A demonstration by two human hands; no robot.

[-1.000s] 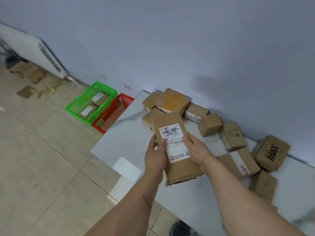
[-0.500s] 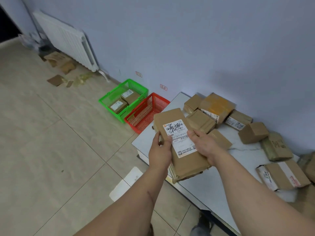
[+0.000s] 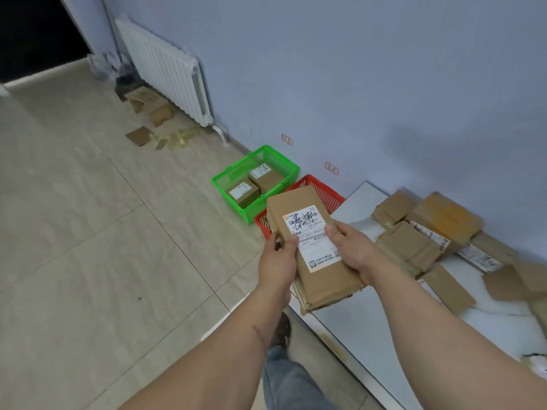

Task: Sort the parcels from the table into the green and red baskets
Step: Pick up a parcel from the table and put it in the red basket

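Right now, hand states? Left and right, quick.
Left hand: grips the left edge of the labelled parcel.
Right hand: holds the same parcel's right edge, thumb on the label.

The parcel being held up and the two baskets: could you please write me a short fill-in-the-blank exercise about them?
1. The long brown parcel is held by ____ hands, the left hand and the right hand.
2. The green basket already holds ____ parcels.
3. The red basket stands between the green basket and the ____.
4. The white radiator is mounted on the ____.

Missing words: both; two; table; wall
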